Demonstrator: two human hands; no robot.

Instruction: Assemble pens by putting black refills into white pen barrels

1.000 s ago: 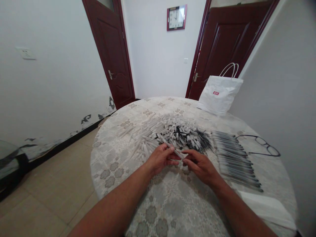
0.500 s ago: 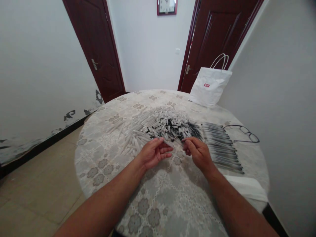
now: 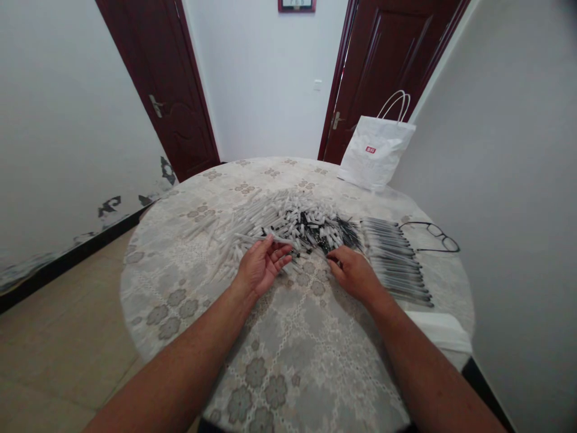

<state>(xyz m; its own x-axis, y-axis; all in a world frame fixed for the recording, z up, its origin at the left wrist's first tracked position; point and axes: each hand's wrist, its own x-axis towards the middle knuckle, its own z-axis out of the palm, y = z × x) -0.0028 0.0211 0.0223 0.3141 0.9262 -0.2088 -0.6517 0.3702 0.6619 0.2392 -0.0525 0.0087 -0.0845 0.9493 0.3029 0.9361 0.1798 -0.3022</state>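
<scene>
My left hand [image 3: 264,264] is at the near edge of a heap of pen parts, palm turned up. Between its thumb and fingers lies a whitish translucent pen barrel [image 3: 282,239], pointing right. My right hand [image 3: 353,270] is a short way to the right, thumb and fingertips pinched together; whatever is between them is too small to make out. The heap holds translucent pen barrels [image 3: 246,224], short white pieces [image 3: 331,210] and thin black pieces [image 3: 349,231]. Right of it, a row of pens with dark ends [image 3: 396,261] lies side by side.
Eyeglasses [image 3: 435,236] rest beyond the row of pens. A white paper bag [image 3: 376,153] stands at the back right of the round table, which has a patterned cover [image 3: 288,373]. A white folded item [image 3: 439,331] lies by my right forearm.
My hands, which were together at the barrel, have drawn apart. My left hand keeps the barrel; my right hand has moved off to the right. The view has tilted down and turned right.
</scene>
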